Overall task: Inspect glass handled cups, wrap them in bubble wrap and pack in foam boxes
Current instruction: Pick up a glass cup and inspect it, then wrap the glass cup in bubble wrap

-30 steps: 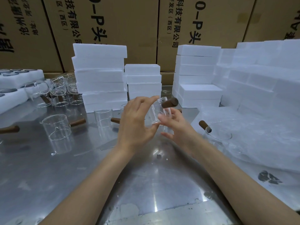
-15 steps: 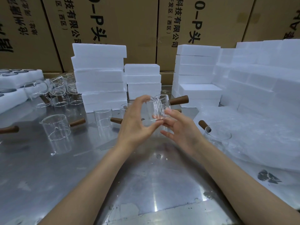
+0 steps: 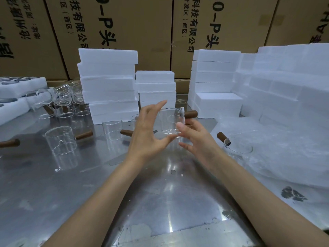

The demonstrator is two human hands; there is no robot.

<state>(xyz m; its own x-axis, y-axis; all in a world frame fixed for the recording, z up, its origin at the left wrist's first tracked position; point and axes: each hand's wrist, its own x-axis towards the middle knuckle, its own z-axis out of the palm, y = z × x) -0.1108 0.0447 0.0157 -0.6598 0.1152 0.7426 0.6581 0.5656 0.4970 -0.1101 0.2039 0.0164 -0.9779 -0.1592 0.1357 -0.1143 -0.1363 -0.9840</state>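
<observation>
Change: held cup (image 3: 171, 122) turned, its wooden handle (image 3: 190, 114) now lower, pointing right.
Counter (image 3: 89, 184): steel, lower frame.
Foam boxes (image 3: 108, 84): stacked, upper centre.
Left hand (image 3: 146, 132): fingers spread, thumb under cup.
Right hand (image 3: 197, 138): fingers curled round cup, frame centre.

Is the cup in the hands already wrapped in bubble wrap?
No. The held cup is bare clear glass; the bubble wrap lies on the table at right.

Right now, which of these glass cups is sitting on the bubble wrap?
The glass cup at the right, handle pointing up-left, rests on the bubble wrap; the others stand on the bare metal table or are held.
</observation>
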